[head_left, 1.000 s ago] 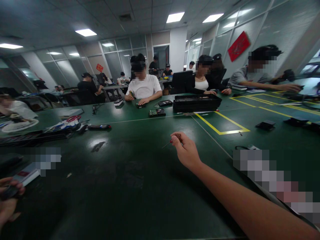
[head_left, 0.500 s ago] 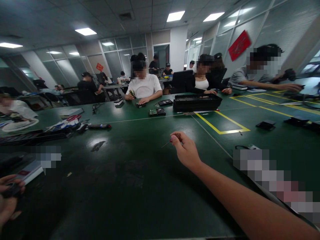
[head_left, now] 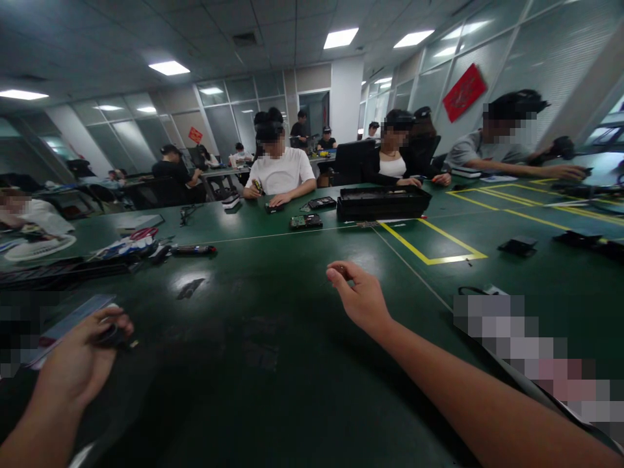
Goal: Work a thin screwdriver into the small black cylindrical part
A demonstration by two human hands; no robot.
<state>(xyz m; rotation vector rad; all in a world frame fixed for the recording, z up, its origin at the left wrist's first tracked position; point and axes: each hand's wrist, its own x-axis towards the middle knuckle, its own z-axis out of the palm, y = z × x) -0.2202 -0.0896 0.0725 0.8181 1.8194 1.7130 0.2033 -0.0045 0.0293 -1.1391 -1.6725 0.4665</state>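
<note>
My right hand (head_left: 359, 300) is raised over the middle of the green table (head_left: 273, 416), its fingers closed around a small screwdriver (head_left: 342, 272) with a reddish handle. The screwdriver's thin shaft is hardly visible now. At the lower left, my left hand (head_left: 80, 354) curls around a small dark object (head_left: 111, 336), and a small pale tip sticks out of it toward the right. The fingers hide most of that object, so its kind is unclear. Behind this hand lies a flat bluish-grey thing (head_left: 63, 325), partly covered. The two hands are well apart.
A long black tray (head_left: 383, 207) and a green circuit board unit (head_left: 305, 221) lie across the table. Tools and cables (head_left: 131, 244) are heaped at the left beside a dark cylindrical tool (head_left: 194, 250). Yellow tape (head_left: 453, 257) marks the right. Several people sit around working.
My left hand has come in from the left edge, moving right and up with the dark object. My right hand has shifted slightly left, and the screwdriver's shaft shows less.
</note>
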